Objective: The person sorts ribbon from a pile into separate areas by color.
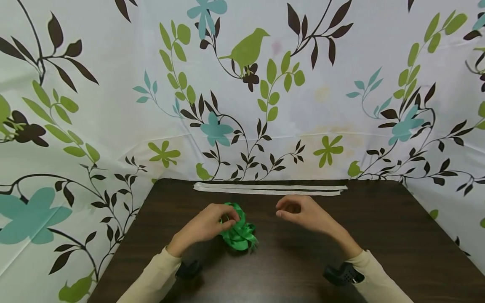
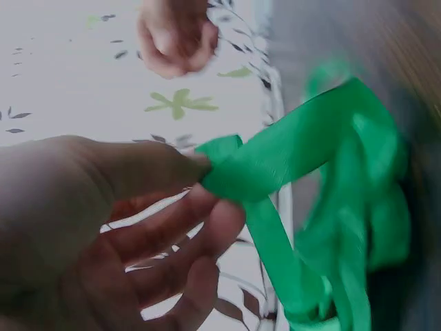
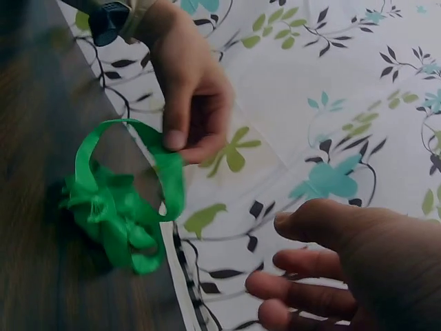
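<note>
A tangled bundle of green ribbon (image 1: 239, 235) hangs below and beside my left hand (image 1: 212, 221), over the dark table. Between thumb and fingertips the left hand pinches one loop of the ribbon (image 2: 275, 155), as the left wrist view shows up close. The rest of the ribbon (image 3: 114, 214) dangles in loose loops in the right wrist view; whether its lowest part touches the table I cannot tell. Off to the right, my right hand (image 1: 307, 212) hovers above the table with loosely bent fingers and holds nothing. Its thumb and fingers (image 3: 310, 279) stand apart.
Two white strips (image 1: 265, 189) lie side by side along the back edge of the dark wooden table (image 1: 379, 235). Behind and around the table hangs a white cloth (image 1: 113, 113) printed with leaves, flowers and birds. Each wrist wears a black device (image 1: 342, 273).
</note>
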`<state>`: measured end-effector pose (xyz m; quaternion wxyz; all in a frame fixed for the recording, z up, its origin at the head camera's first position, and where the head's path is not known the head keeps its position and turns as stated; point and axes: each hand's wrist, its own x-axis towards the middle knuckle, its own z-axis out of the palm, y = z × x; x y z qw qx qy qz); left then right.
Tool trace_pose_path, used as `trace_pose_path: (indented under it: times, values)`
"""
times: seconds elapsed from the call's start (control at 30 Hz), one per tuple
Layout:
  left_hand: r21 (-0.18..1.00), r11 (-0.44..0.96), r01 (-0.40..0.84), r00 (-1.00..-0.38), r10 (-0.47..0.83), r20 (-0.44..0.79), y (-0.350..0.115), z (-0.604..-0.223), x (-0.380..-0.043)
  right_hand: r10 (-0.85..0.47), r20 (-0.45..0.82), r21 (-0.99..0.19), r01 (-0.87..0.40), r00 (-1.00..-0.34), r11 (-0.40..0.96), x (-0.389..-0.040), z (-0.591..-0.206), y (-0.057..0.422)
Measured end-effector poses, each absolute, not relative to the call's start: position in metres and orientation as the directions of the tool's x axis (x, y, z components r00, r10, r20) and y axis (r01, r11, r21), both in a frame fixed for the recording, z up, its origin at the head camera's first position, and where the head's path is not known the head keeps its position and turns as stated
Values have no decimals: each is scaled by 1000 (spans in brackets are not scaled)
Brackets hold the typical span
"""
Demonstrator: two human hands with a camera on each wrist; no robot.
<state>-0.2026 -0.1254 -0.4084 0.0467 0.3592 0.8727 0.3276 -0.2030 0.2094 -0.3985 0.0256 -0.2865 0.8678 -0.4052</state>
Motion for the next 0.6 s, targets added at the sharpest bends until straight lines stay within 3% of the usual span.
trace_pose_path:
  times: [0.2, 0.47, 0.6]
  values:
    - [745, 320, 585, -630, 758, 168, -121, -386, -185, -662, 188, -791, -512, -725, 336, -207, -401, 189]
    - [761, 215, 613, -545, 812, 209, -123, -358, -160, -891, 212, -888, -459, -401, -5, -207, -397, 168]
    - [741, 197, 641, -536, 807, 249, -126, -350, -156, -918, 242, -923, -366, -314, -118, -205, -394, 170]
